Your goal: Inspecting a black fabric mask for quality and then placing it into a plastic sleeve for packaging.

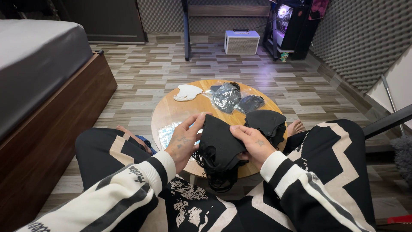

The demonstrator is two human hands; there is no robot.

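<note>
While both your left hand [185,139] and right hand [253,144] grip the black mask stack [219,144] at frame centre, the round table [171,111] lies behind.

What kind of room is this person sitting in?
Probably a bedroom that doubles as a computer or music room: a bed stands on the left, grey foam panels line the walls, and a lit computer tower sits beside a small white speaker.

I see black face masks [219,144] | stacked bundle, ear loops dangling | held upright-tilted above the near desk edge
</note>
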